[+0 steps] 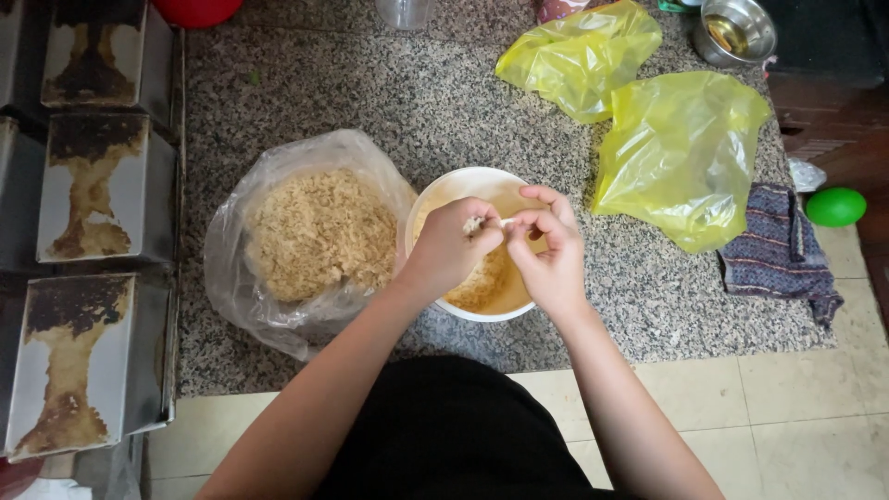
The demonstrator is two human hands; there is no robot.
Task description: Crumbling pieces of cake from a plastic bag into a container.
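A white bowl (460,184) sits on the speckled stone counter (389,88) and holds tan, crumbly grains. Both hands hover over it, close together. My left hand (452,243) pinches a small pale piece between its fingertips, and my right hand (550,248) pinches the same piece from the other side. To the left of the bowl, touching it, lies an open clear plastic bag (243,208) filled with the same tan grains (319,231).
Two crumpled yellow plastic bags (681,148) lie right of the bowl, a folded striped cloth (778,255) beyond them. A steel cup (736,30) stands at the back right. Rusty metal tins (88,185) line the left edge. A green ball (835,206) rests at the right.
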